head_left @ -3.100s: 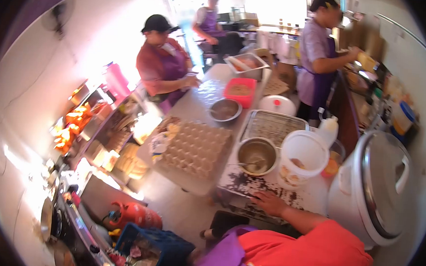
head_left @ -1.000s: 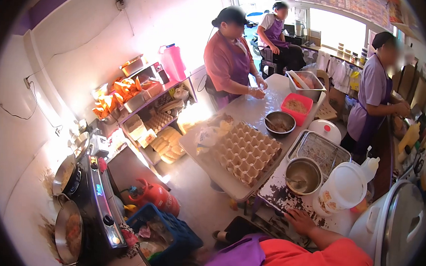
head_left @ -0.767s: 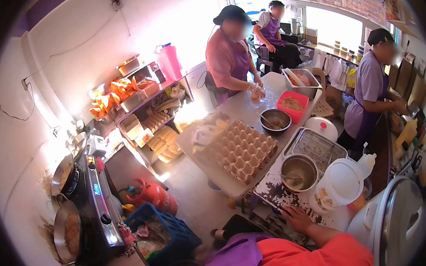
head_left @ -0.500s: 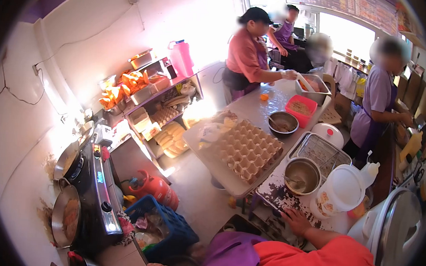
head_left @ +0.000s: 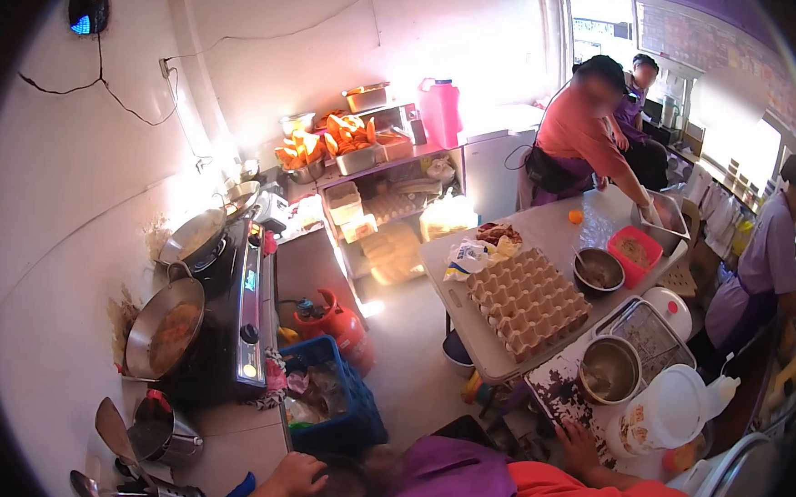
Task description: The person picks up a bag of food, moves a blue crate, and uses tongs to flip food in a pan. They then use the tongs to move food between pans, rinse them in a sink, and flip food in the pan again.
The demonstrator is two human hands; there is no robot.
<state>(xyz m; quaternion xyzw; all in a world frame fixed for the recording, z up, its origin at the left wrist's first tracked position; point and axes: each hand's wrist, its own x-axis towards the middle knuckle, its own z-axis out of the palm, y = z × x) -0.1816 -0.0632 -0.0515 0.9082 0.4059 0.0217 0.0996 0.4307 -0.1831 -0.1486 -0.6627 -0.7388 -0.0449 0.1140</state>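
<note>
My left hand (head_left: 300, 476) is at the bottom, beside the edge of the tiled counter (head_left: 250, 426), its fingers loosely bent and no object visible in them. On the near edge of the worn, peeling table (head_left: 549, 392), my right hand (head_left: 579, 449) lies with its fingers apart. Close to it stand a metal bowl (head_left: 609, 369) with a utensil inside and a white lidded bucket (head_left: 652, 419). A wire rack tray (head_left: 652, 335) is just behind the bowl.
Two pans (head_left: 167, 333) sit on the stove (head_left: 253, 312) at left. A blue crate (head_left: 352, 401) and red gas cylinder (head_left: 343, 332) occupy the floor. Egg trays (head_left: 527, 302) lie on the long table (head_left: 545, 226). A co-worker (head_left: 574, 123) reaches into a metal container (head_left: 669, 219); others are behind.
My view has turned left, so more stove and utensils show. My left hand has come further into view; my right hand stays on the table edge. The co-worker in red leans further over the container.
</note>
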